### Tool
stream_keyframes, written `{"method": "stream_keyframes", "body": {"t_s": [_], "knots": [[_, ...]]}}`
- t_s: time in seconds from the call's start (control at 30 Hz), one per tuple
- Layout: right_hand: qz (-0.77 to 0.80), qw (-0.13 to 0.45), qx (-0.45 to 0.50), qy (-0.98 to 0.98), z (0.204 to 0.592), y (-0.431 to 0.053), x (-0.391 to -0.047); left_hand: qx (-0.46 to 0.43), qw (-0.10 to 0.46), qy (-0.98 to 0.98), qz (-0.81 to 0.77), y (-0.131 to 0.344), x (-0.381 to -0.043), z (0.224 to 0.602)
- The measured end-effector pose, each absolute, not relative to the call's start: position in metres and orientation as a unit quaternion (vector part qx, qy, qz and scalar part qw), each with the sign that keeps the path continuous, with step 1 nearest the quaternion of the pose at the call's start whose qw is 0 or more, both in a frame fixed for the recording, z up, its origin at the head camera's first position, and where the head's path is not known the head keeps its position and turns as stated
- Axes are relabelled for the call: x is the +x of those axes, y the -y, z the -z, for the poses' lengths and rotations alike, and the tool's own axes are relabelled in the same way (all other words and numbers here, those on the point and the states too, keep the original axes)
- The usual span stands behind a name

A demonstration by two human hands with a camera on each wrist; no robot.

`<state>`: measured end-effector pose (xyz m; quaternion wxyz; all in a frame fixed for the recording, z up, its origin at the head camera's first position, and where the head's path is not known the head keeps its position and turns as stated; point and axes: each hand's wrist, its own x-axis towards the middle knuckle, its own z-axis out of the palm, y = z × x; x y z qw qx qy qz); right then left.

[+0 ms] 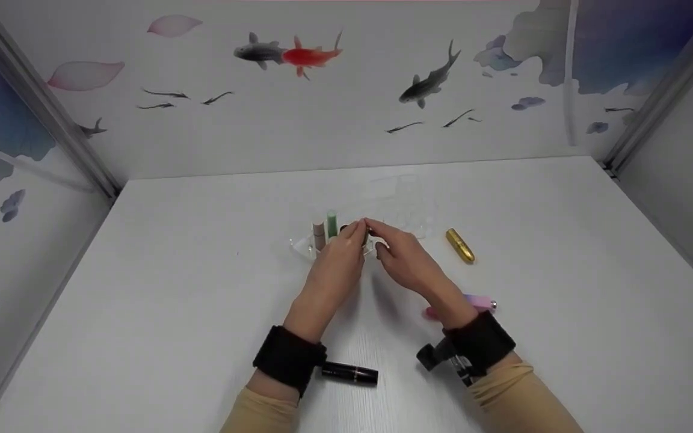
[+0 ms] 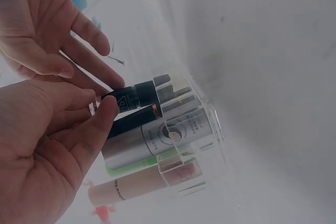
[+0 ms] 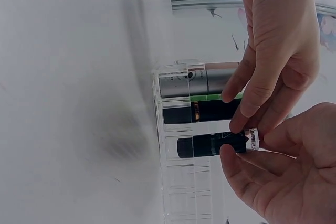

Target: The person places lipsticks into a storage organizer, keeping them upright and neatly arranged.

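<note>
A clear plastic organizer (image 1: 303, 246) with compartments holds several cosmetic tubes upright. My left hand (image 1: 335, 264) pinches a short black lipstick tube (image 2: 128, 98) with a clear end piece (image 3: 254, 139); its other end sits in a compartment. From the other side, my right hand (image 1: 409, 260) reaches in, a fingertip against the same tube and its other fingers loosely extended. Right beside it stand a black tube with a gold ring (image 3: 218, 110) and a silver tube (image 2: 128, 148). Beyond are a green tube (image 1: 332, 222) and a beige-pink tube (image 1: 319, 236).
A gold tube (image 1: 460, 246) lies to the right of the organizer. Partly under my right forearm is a pink-purple tube (image 1: 480, 302). A black tube (image 1: 351, 373) lies by my left wrist, and a black object (image 1: 428, 357) shows beside my right wristband. Printed walls enclose the white table (image 1: 172, 288).
</note>
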<state>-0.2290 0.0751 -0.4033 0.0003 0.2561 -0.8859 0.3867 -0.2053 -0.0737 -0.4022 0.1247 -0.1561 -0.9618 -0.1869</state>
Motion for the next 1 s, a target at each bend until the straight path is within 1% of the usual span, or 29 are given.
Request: {"method": "stream_keyframes", "body": {"t_s": [0.4, 0.6, 0.77, 1.0], "knots": [[-0.361, -0.038, 0.257, 0.895, 0.4051, -0.0764, -0.2284, -0.148, 0.117, 0.968, 0.167, 0.0715, -0.2051, 0.4075], [-0.349, -0.041, 0.26, 0.899, 0.4051, -0.0766, -0.2285, -0.153, 0.109, 0.969, 0.158, 0.0722, -0.2048, 0.407], [-0.345, -0.039, 0.269, 0.899, 0.4055, -0.0772, -0.2295, -0.162, 0.113, 0.967, 0.162, 0.0733, -0.2046, 0.4049], [-0.34, -0.058, 0.275, 0.897, 0.4062, -0.0797, -0.2302, -0.17, 0.118, 0.963, 0.175, 0.0738, -0.2046, 0.4014]]}}
